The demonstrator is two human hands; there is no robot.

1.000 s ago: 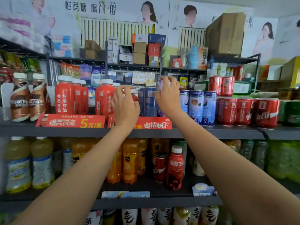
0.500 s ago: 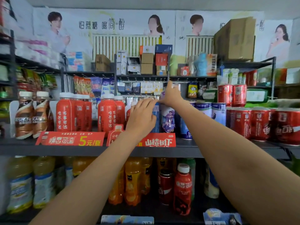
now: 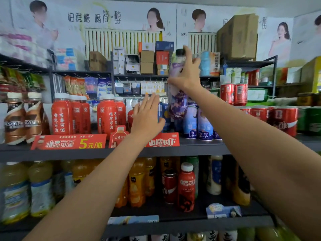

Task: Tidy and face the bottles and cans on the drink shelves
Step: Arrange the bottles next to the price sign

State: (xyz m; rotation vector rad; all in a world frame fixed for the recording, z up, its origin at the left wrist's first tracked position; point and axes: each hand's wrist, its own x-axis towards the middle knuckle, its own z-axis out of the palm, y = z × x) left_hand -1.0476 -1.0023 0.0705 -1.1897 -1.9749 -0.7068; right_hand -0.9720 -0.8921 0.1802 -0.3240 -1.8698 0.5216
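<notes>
R hand [image 3: 186, 76] grips purple bottle [image 3: 178, 101], raised; L hand [image 3: 147, 115] open, maybe touching blue can [image 3: 164, 117].

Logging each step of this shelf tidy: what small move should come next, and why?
Probably set the purple bottle down upright, label forward, beside the blue cans. The right hand holds it raised above the shelf, while the open left hand touches the cartons.

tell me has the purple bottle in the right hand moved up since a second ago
Yes. The purple bottle was level with the blue cans; now the right hand holds it well above them.
</notes>
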